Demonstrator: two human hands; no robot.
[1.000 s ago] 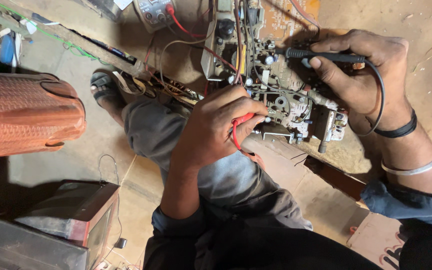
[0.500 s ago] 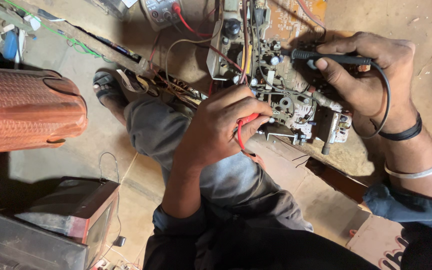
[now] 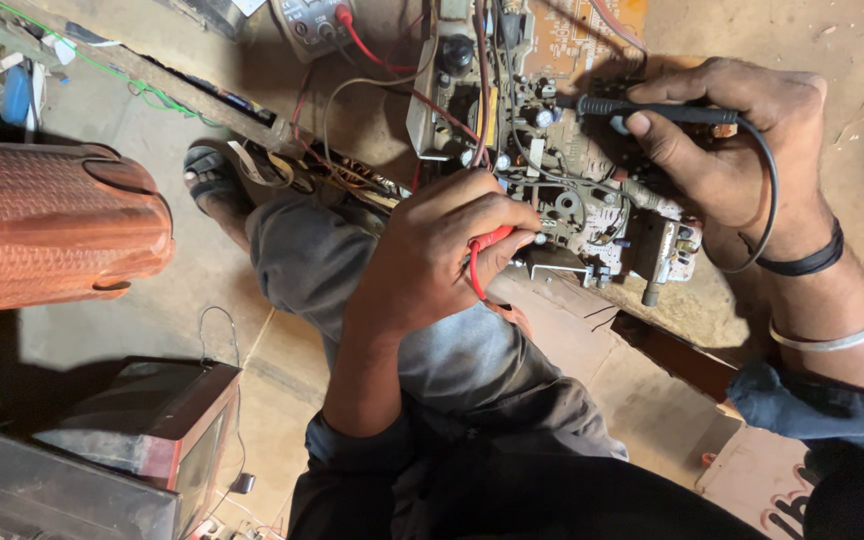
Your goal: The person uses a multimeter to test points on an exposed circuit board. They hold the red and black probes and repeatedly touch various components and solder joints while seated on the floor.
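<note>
A bare circuit board (image 3: pixel 572 205) crowded with components lies on the dusty floor in front of me. My left hand (image 3: pixel 432 260) is closed round a red test probe (image 3: pixel 489 240), whose tip rests at the board's near edge. My right hand (image 3: pixel 737 150), with a black band and a metal bangle on the wrist, pinches a black test probe (image 3: pixel 642 108) between thumb and fingers and points it at the board's far part. The black lead (image 3: pixel 770 190) loops round the back of that hand. A multimeter (image 3: pixel 312 18) with red and black leads sits at the top.
My bent knee in grey trousers (image 3: pixel 352 270) and sandalled foot (image 3: pixel 214 180) lie left of the board. A reddish woven plastic stool (image 3: pixel 52 225) is on its side at left. An old television set (image 3: pixel 152 440) stands at bottom left. Loose wires (image 3: pixel 352 180) trail by the board.
Both hands keep their probes on the board; the black probe's tip has shifted slightly. The view has drifted a little downward.
</note>
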